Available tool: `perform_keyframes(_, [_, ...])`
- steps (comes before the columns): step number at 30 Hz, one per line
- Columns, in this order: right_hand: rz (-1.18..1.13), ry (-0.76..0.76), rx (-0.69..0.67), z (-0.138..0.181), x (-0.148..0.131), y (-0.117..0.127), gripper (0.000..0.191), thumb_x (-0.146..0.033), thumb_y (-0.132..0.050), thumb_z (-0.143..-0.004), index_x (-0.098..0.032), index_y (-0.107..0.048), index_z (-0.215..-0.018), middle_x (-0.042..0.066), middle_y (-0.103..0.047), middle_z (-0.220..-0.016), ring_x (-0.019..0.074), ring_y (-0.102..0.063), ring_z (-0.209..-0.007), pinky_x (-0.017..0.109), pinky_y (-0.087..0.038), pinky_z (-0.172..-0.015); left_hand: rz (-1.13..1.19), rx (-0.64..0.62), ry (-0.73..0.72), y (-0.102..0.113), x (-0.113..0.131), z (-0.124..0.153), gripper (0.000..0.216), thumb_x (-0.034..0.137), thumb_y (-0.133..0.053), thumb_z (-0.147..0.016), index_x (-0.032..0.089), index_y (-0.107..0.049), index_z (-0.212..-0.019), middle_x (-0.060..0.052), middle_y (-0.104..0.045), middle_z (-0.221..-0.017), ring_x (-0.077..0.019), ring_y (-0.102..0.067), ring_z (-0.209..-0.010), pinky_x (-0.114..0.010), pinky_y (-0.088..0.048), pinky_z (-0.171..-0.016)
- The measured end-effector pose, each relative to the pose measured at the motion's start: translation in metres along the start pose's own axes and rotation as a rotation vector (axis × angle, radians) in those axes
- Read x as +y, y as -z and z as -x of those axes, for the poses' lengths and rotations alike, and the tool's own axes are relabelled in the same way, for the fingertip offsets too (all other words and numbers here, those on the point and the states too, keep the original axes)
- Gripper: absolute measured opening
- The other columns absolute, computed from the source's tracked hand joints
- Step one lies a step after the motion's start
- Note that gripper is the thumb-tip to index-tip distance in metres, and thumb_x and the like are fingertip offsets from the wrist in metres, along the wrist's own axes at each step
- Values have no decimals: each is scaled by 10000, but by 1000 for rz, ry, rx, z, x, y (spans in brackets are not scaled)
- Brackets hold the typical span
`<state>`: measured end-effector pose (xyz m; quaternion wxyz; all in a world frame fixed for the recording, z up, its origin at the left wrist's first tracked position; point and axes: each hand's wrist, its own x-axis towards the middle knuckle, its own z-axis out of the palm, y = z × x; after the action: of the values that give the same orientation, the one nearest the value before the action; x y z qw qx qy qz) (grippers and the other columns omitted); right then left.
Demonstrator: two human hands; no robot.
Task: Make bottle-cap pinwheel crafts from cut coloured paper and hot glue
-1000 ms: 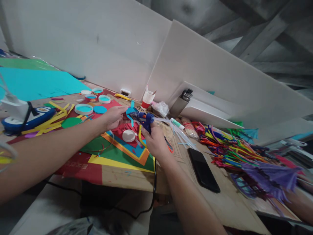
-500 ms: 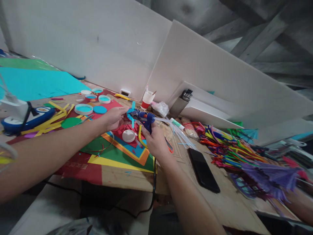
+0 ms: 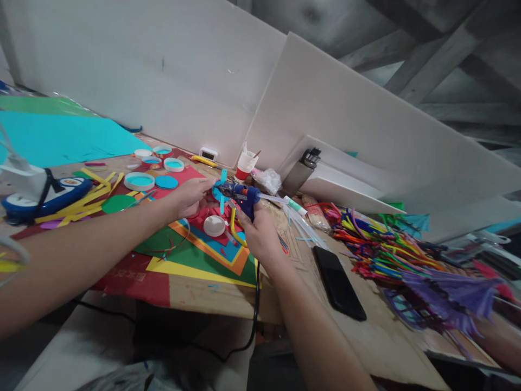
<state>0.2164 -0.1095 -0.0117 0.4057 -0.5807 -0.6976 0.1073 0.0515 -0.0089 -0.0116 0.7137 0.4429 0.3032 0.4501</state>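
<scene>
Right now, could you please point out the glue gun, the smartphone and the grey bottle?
Glue gun point(image 3: 247, 202): head view, blue body.
Smartphone point(image 3: 339, 283): head view, black upper surface.
Grey bottle point(image 3: 295, 177): head view, side wall.

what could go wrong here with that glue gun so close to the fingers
The left hand holds the blue paper piece right by the tip of the glue gun, so hot glue might burn its fingers. Drips could mark the coloured paper below. The black cord hanging past the table edge might snag.
</scene>
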Motion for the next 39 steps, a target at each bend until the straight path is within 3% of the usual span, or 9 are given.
perform_keyframes(16, [50, 10, -63, 2, 1, 3, 367, -340, -476, -897, -220, -519, -1240, 85, -666, -1077, 247, -617, -942, 390, -473, -813, -13, -70, -103, 12, 4, -8, 221, 238, -498, -895, 133, -667, -799, -94, -712, -804, -185, -675, -802, -319, -569, -724])
perform_keyframes(28, [78, 20, -78, 1, 1, 3, 367, -328, -467, -902, -198, -519, -1241, 107, -659, -1089, 258, -616, -980, 400, -476, -849, 27, -80, -108, 16, 2, -11, 204, 239, -538, -879, 114, -674, -794, -102, -698, -807, -184, -671, -789, -314, -557, -743])
perform_keyframes(34, [188, 151, -19, 2, 2, 2, 335, -303, -467, -895, -191, -558, -1197, 136, -622, -1170, 279, -564, -1105, 432, -441, -936, -23, -71, -120, 13, 1, -7, 192, 234, -544, -873, 124, -654, -761, -88, -693, -779, -159, -651, -692, -280, -566, -666])
perform_keyframes(39, [-84, 26, 23, 0, 8, 3, 330, -361, -494, -878, -211, -566, -1163, 79, -685, -1022, 233, -636, -906, 371, -498, -819, -5, 7, -39, 11, 4, -6, 227, 220, -489, -905, 134, -635, -753, -67, -677, -710, -146, -641, -605, -288, -570, -608])
